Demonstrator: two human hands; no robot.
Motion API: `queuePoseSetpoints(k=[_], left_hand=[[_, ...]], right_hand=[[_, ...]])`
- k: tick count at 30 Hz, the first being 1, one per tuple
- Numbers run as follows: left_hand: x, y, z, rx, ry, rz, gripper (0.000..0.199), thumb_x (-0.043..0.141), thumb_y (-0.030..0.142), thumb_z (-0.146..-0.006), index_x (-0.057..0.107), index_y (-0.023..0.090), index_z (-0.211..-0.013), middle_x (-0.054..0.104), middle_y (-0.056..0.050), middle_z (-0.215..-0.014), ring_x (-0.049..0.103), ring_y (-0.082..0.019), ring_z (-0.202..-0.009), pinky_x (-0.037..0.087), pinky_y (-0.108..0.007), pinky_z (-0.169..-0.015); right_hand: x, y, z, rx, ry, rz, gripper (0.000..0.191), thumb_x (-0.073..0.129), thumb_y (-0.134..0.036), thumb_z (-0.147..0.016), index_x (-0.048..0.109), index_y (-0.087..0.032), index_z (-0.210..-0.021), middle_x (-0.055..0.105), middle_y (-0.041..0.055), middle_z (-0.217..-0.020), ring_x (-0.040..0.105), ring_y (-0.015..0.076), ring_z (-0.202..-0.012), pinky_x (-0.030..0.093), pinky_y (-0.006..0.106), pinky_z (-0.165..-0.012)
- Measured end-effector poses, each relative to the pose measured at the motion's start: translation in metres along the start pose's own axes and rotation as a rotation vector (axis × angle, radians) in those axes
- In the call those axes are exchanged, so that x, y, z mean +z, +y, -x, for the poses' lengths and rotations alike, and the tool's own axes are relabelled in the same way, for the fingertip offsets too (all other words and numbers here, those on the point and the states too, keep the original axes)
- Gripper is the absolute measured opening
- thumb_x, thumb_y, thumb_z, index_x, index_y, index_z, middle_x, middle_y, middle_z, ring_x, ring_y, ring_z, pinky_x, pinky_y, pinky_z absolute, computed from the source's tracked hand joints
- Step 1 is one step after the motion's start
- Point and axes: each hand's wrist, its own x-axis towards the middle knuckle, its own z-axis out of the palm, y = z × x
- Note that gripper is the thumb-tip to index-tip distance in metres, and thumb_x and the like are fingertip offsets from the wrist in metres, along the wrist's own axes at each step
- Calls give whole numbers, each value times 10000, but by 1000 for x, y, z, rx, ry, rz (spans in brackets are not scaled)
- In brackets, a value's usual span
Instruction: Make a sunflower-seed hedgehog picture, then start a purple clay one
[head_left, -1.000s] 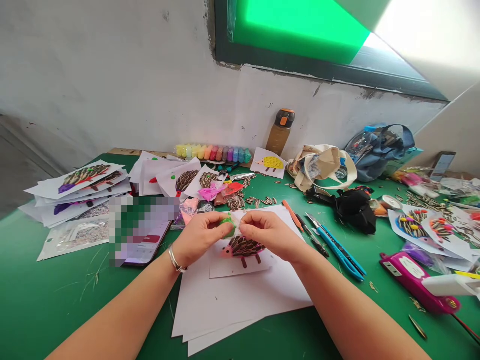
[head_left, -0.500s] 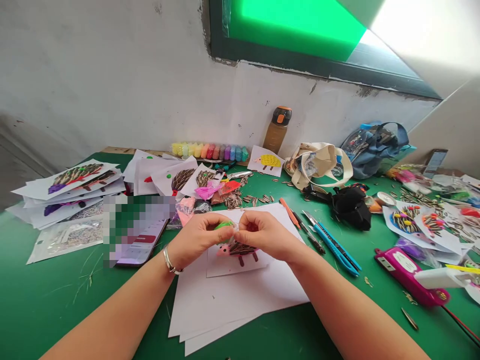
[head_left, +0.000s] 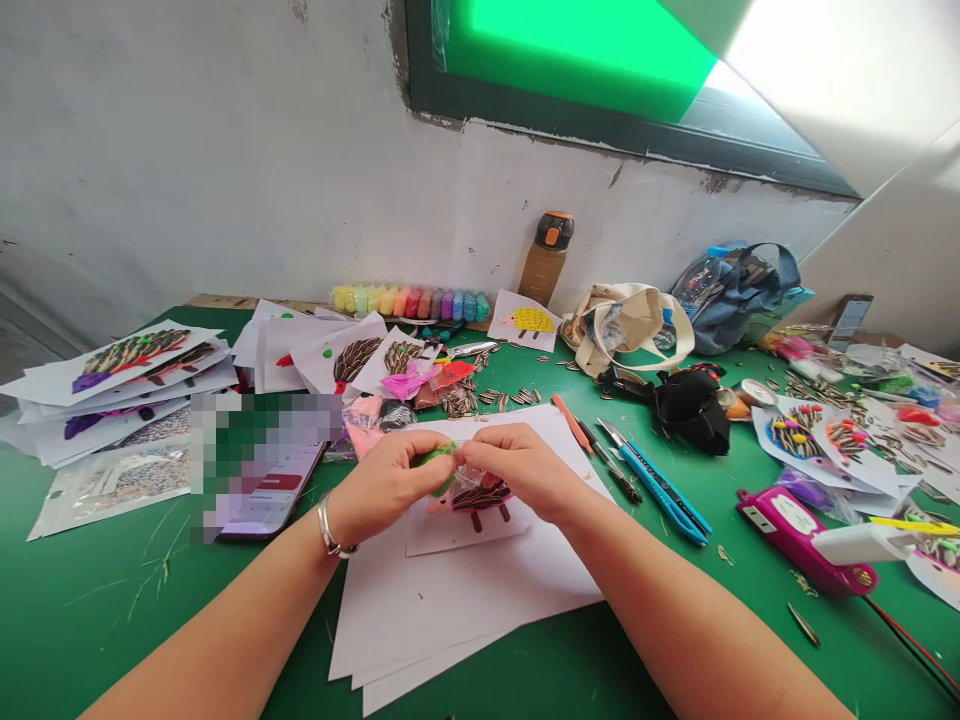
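My left hand and my right hand meet above the table, with their fingertips pinched close together. The left fingers hold a lump of green modelling clay, partly hidden by them. A crumpled clear plastic wrapper sits between my hands, and my right fingers pinch it. Just below lies a hedgehog picture made of dark sunflower seeds on a white card, its body partly covered by my hands. A stack of white paper lies under the card.
To the left lie a pixelated phone and stacked seed-art sheets. To the right are a blue utility knife, a pink device and scattered seeds. A row of coloured clay packs, a bottle and bags stand along the wall.
My hands have drawn closer together, and more of the green clay is covered by my fingers. The whole scene has shifted slightly left in view as my head turned.
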Motion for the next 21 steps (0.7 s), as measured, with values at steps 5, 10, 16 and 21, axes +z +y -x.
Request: queuePoseSetpoints(k=[5,10,16,21], left_hand=[[-1,2,0,19,-8,65,290,529,368,-818,484,180,-601,422,36,-626,368,-110,-593,318,-242,-564],[-3,-2,1,-19,-103,245,248,570,335,-822,581,162,-646,452,34,-623,368,-97,-570,307,-233,-537],[-4,-6,4,-54,-201,388,213,590,286,-814,634,156,-651,514,15,-624,405,-99,-569,336,-231,-543],[-4,-5,4,-70,-162,357,274,617,351,-828,597,159,-633,490,18,-627,387,-97,-568,327,-231,-533]], right_hand=[[-1,-2,0,59,-2,-89,259,628,-320,-751,551,-167,-558,468,-37,-555,405,90,-541,298,229,-513],[-17,-1,2,93,-255,-178,187,683,-315,-746,700,-136,-696,636,17,-650,566,125,-597,417,247,-582],[-23,-3,4,59,-391,-127,112,683,-237,-721,711,-132,-750,648,21,-716,576,127,-657,442,256,-624],[-17,-4,6,-2,-284,69,96,591,-190,-733,608,-155,-646,513,-39,-605,438,83,-562,333,218,-512]])
